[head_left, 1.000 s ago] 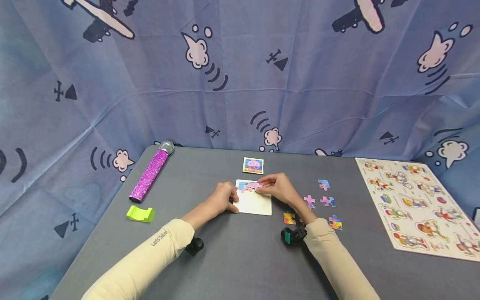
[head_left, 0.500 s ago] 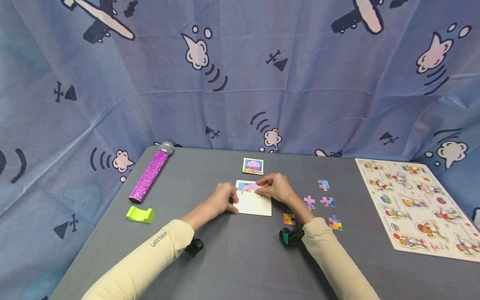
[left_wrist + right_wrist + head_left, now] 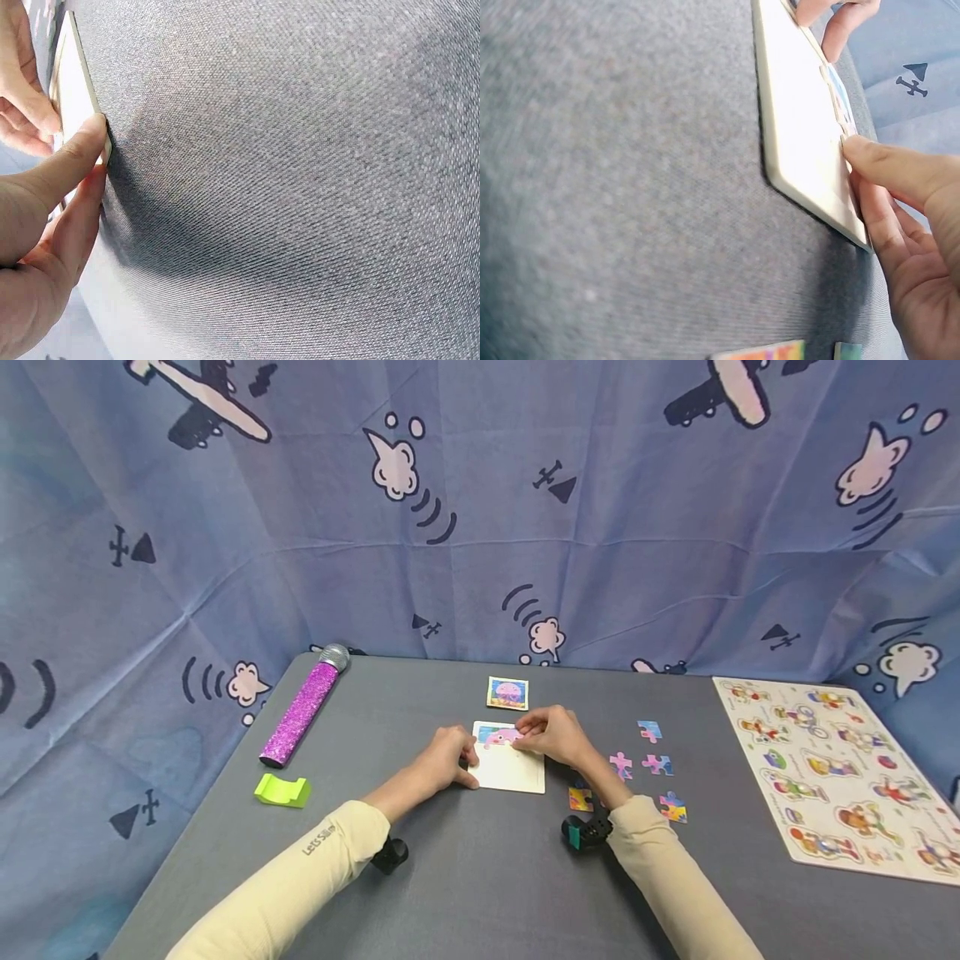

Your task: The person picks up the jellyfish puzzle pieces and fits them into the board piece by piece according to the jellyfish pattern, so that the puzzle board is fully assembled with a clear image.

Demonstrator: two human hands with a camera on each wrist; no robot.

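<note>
A pale square puzzle board (image 3: 510, 772) lies on the grey table, with pink and blue puzzle pieces (image 3: 495, 736) along its far side. My left hand (image 3: 442, 758) holds the board's left edge; its thumb and fingers meet at the rim in the left wrist view. At the far right of the board, my right hand (image 3: 557, 737) pinches a puzzle piece down in its place, mostly hidden by the fingers. The right wrist view shows that thumb (image 3: 866, 154) against the piece's near edge. Several loose puzzle pieces (image 3: 657, 764) lie to the right.
A small jellyfish picture (image 3: 507, 692) lies behind the board. To the left are a glittery purple microphone (image 3: 303, 710) and a lime-green block (image 3: 282, 790). A large picture board (image 3: 840, 777) covers the table's right side. A printed blue curtain (image 3: 480, 527) hangs behind.
Both hands stay at the board. The right fingers have shifted very slightly at the pink piece, which now sits more evenly with its neighbour.
</note>
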